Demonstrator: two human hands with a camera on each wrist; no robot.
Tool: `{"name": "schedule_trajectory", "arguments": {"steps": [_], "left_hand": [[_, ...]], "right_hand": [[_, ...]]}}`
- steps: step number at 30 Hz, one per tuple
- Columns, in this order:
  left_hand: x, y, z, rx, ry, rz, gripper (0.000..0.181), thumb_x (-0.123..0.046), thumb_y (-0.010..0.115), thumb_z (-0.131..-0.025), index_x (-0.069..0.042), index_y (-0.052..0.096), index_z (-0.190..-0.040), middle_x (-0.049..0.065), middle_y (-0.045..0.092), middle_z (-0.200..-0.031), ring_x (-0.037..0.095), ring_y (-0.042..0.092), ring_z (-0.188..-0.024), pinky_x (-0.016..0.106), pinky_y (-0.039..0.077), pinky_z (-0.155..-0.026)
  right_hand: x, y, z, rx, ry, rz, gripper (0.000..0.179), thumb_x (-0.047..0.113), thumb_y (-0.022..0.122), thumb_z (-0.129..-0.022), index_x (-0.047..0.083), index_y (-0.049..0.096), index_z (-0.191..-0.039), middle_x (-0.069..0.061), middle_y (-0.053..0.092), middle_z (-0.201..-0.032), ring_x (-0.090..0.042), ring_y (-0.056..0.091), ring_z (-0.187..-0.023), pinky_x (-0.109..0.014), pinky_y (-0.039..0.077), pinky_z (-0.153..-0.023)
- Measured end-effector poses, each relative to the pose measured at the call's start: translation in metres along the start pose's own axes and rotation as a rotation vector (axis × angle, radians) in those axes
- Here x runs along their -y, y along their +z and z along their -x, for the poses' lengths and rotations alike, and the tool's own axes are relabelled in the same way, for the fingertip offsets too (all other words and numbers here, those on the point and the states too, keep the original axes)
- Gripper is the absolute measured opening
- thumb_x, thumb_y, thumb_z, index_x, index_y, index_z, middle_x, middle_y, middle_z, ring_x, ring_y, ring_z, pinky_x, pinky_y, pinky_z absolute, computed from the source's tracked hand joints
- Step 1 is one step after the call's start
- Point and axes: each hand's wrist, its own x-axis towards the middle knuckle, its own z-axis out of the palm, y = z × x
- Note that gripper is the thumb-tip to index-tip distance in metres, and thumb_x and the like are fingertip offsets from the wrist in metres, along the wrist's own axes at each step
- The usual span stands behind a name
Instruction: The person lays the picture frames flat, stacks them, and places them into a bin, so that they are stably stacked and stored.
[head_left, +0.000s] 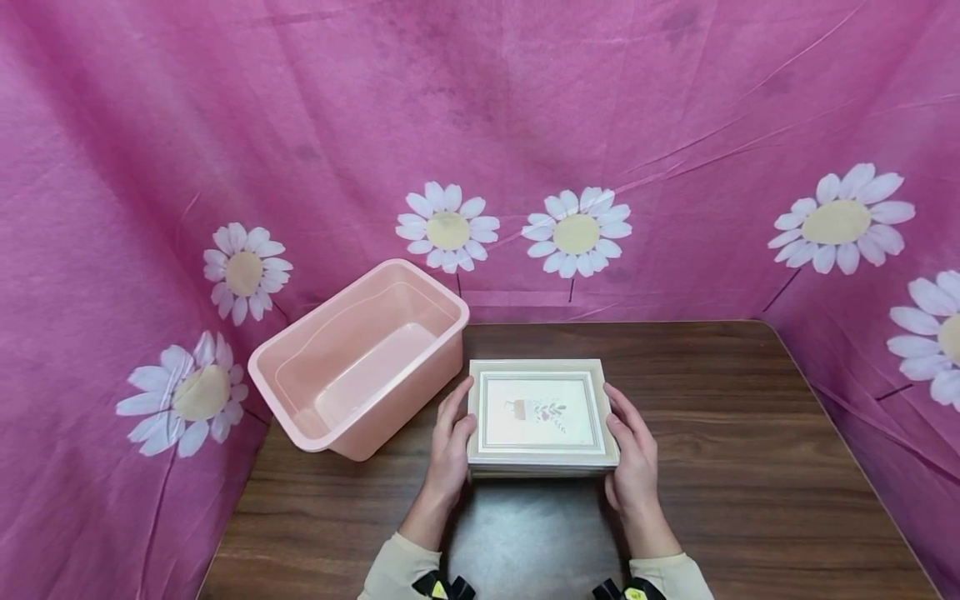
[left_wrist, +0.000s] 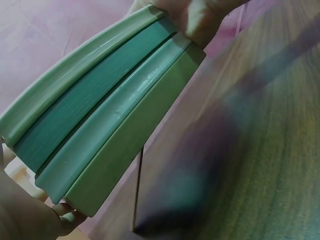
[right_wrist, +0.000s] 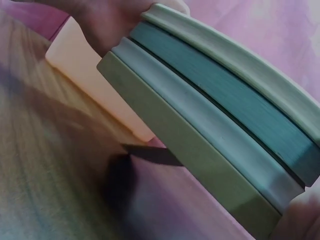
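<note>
Both hands hold a cream picture frame [head_left: 543, 458] with a small plant print, face up. The side views show layered cream, teal and green mouldings [left_wrist: 95, 95], like two frames stacked together. My left hand [head_left: 448, 454] grips the left side, thumb near the top edge and fingers beneath. The right hand [head_left: 633, 454] grips the right side in the same way. In the right wrist view the stack [right_wrist: 215, 115] is raised over the table, and a thin dark strip [right_wrist: 155, 155] hangs under it. The stack hides part of the fingers.
A pink plastic tub [head_left: 420, 408] stands at the left, angled, with its inner floor visible. The dark wooden table [head_left: 750, 467] extends to the right of the hands. Pink cloth with white daisies [head_left: 510, 108] hangs behind and at both sides.
</note>
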Motion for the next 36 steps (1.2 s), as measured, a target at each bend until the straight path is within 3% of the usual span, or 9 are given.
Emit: {"name": "schedule_trajectory", "arguments": {"steps": [5,8,12,15,23,30,36], "left_hand": [[-0.01,-0.002,-0.003,0.024,0.001,0.02,0.058,0.0,0.047,-0.104,-0.011,0.051,-0.161,0.012,0.044,-0.17,0.03,0.033,-0.159,0.052,0.023,-0.131],[-0.018,-0.003,-0.004,0.04,0.01,0.022,0.057,-0.001,0.047,-0.105,-0.009,0.049,-0.162,0.012,0.043,-0.171,0.031,0.036,-0.157,0.037,0.031,-0.128],[-0.029,-0.004,-0.006,0.043,0.023,0.033,0.057,-0.002,0.047,-0.106,-0.01,0.049,-0.162,0.013,0.045,-0.169,0.031,0.046,-0.148,0.021,0.041,-0.114],[-0.038,-0.004,-0.008,0.028,0.033,0.047,0.057,-0.002,0.048,-0.105,-0.01,0.05,-0.161,0.013,0.048,-0.168,0.03,0.051,-0.141,0.019,0.044,-0.11],[-0.062,-0.005,-0.017,0.009,0.064,0.041,0.056,-0.002,0.049,-0.104,-0.008,0.051,-0.16,0.016,0.054,-0.162,0.032,0.05,-0.145,0.018,0.042,-0.112],[-0.086,-0.011,-0.021,0.049,0.032,0.093,0.056,-0.005,0.048,-0.107,-0.01,0.047,-0.164,0.021,0.057,-0.158,0.03,0.056,-0.141,0.019,0.049,-0.107],[-0.107,-0.018,-0.023,0.052,0.023,0.113,0.057,-0.006,0.051,-0.106,-0.007,0.047,-0.163,0.022,0.055,-0.159,0.028,0.056,-0.14,0.018,0.049,-0.107]], "right_hand": [[0.014,0.004,-0.002,0.01,0.012,0.02,0.046,0.01,0.04,-0.115,-0.003,0.049,-0.158,0.004,0.06,-0.145,-0.009,0.056,-0.134,-0.015,0.053,-0.105],[0.025,0.006,-0.002,0.018,0.019,0.038,0.046,0.011,0.038,-0.115,-0.001,0.049,-0.159,0.002,0.058,-0.146,-0.01,0.055,-0.135,-0.014,0.053,-0.105],[0.038,0.01,-0.003,0.024,0.008,0.044,0.046,0.011,0.039,-0.115,0.0,0.05,-0.158,0.0,0.059,-0.146,-0.011,0.056,-0.134,-0.015,0.053,-0.104],[0.047,0.013,-0.005,0.034,0.0,0.042,0.046,0.009,0.039,-0.115,0.0,0.051,-0.158,-0.001,0.06,-0.144,-0.011,0.058,-0.132,-0.016,0.055,-0.103],[0.074,0.024,-0.011,0.056,0.006,0.022,0.046,0.009,0.038,-0.114,0.001,0.052,-0.157,-0.001,0.062,-0.14,-0.012,0.062,-0.126,-0.018,0.057,-0.1],[0.099,0.034,-0.014,0.086,0.012,0.031,0.046,0.01,0.039,-0.114,0.006,0.054,-0.157,-0.003,0.061,-0.142,-0.013,0.062,-0.127,-0.019,0.057,-0.101],[0.116,0.042,-0.015,0.108,0.007,-0.011,0.045,0.01,0.039,-0.114,0.006,0.055,-0.156,-0.003,0.065,-0.139,-0.013,0.066,-0.121,-0.021,0.06,-0.098]]}}
